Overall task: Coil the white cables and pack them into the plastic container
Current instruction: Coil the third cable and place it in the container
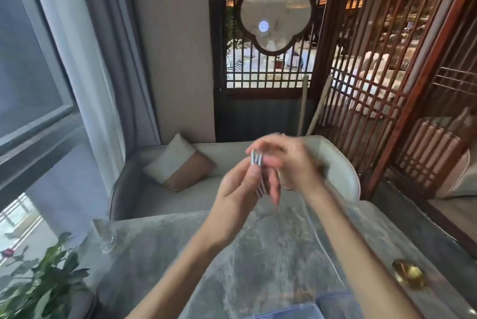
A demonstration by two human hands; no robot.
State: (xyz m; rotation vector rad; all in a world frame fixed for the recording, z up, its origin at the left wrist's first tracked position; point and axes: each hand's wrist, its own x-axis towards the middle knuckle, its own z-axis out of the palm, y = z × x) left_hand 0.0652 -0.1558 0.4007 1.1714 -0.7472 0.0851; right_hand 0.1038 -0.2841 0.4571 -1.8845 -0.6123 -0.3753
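Midair, white cable (256, 159) w/ parallel loops

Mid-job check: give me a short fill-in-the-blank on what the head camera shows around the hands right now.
1. The left hand pinches loops of white cable, with the blurred right hand beside it, both raised above the marble ___.
2. The plastic container shows at the ___ edge of the view.
3. The stemmed glass stands near the table's ___ edge.
Missing words: table; bottom; left.
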